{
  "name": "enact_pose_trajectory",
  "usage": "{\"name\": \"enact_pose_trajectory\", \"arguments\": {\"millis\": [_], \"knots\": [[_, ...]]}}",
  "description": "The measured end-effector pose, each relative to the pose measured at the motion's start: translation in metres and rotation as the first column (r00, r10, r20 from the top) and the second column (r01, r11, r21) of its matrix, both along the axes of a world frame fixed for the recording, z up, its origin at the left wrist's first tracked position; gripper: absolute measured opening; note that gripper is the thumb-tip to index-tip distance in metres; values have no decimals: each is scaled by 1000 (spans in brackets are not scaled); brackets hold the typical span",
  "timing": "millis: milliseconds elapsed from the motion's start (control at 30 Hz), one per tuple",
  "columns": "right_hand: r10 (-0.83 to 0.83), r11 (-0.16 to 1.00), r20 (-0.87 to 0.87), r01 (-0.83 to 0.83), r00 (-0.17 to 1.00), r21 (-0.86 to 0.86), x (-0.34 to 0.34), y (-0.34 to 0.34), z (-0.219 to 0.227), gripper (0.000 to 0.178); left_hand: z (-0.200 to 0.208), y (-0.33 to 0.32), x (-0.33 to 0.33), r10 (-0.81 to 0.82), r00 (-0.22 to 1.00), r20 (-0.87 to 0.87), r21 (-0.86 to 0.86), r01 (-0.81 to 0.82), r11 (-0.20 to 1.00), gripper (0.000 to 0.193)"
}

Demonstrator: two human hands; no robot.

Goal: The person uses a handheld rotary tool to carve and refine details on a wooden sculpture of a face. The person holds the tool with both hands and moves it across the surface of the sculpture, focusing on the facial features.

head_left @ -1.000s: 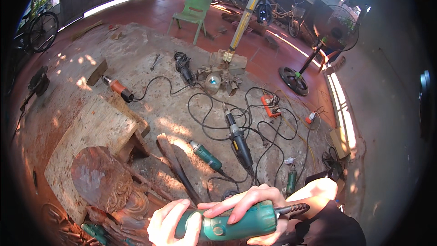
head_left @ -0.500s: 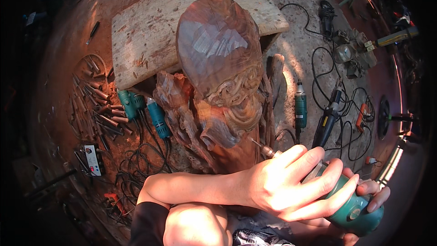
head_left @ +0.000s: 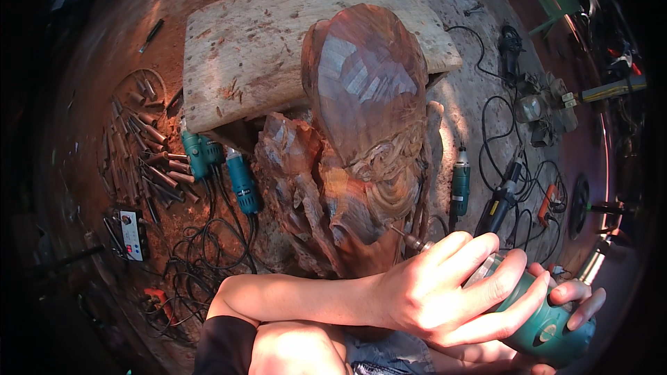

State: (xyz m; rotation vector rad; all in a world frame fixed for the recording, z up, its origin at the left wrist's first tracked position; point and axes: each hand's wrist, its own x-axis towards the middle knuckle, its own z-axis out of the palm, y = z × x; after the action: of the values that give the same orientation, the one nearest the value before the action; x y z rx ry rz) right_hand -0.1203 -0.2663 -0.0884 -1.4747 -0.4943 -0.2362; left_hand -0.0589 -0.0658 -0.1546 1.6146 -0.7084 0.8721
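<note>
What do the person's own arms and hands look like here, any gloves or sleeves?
Both hands are bare, with no gloves, rings or watch in view. The left hand leads back along a bare forearm to a dark sleeve pushed up near the elbow. Of the right hand, only uncovered fingers show.

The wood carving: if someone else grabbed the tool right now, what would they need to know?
Left hand: wrapped over the front of the green rotary grinder.
Right hand: gripping the grinder's rear, fingers curled round the body.
The grinder's bit sits close to the lower right side of the reddish wood carving; contact cannot be told.
Done: wavy carved lines show on the carving's lower part.
Left: the upper part is smooth and uncarved.
Nearby: spare teal power tools on the left, chisels beyond, a wooden slab behind.
</note>
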Motion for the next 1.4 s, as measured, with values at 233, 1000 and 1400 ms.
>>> {"name": "enact_pose_trajectory", "arguments": {"millis": [233,1000,1400], "knots": [[-137,988,-144,124,980,-95,-13,2,11,76,-3,3,-1,-2,1000,-13,-10,1,1000,62],[165,986,-147,-167,975,-6,9,-10,9,70,-4,2,-1,45,999,10,22,-45,999,63],[154,988,-170,-157,973,-8,10,-7,8,66,-7,2,0,92,995,30,130,-95,987,49]]}}
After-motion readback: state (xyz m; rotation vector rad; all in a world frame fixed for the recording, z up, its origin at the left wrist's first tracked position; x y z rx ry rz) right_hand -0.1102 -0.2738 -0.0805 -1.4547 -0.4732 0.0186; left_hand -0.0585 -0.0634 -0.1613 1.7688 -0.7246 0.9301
